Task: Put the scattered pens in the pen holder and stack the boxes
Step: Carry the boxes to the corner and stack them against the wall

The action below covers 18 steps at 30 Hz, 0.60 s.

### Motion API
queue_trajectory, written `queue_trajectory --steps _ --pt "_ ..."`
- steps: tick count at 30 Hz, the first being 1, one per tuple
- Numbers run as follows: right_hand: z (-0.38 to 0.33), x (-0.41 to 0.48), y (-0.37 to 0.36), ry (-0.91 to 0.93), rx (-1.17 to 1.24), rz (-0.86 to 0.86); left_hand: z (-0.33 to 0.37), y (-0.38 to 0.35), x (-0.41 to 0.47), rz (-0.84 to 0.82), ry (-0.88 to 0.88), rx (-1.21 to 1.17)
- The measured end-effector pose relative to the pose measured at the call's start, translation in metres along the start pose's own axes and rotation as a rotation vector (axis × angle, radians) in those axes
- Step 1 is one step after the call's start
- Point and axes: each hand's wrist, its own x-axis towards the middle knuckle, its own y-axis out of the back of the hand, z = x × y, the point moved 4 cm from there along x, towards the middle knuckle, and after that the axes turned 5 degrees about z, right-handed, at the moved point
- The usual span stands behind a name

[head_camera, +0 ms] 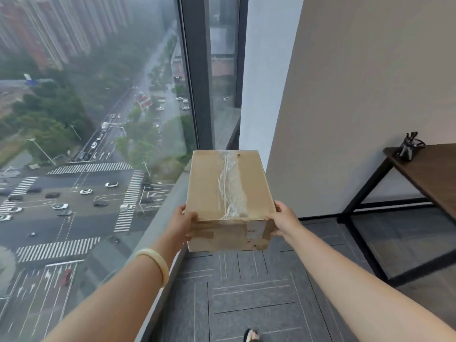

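A brown cardboard box [227, 193] with clear tape along its top is held in front of me above the grey carpet, near the room's corner. My left hand [183, 224] grips its near left corner, thumb on top. My right hand [283, 219] grips the near right corner. I cannot tell whether the box rests on anything beneath it. A dark mesh pen holder [408, 149] with pens inside stands on the far left corner of the brown table [434, 174] at the right. No loose pens and no other box are in view.
A floor-to-ceiling window [98, 144] with a grey sill [158, 230] runs along the left. A white wall [345, 95] stands behind the box. The table's black metal frame [357, 233] reaches the floor at the right. My foot [251, 335] shows at the bottom edge.
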Motion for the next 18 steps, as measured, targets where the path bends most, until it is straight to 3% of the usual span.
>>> queue_trajectory --steps 18 --pt "-0.054 0.371 -0.059 -0.212 -0.085 -0.119 0.073 -0.113 0.337 0.086 0.195 0.106"
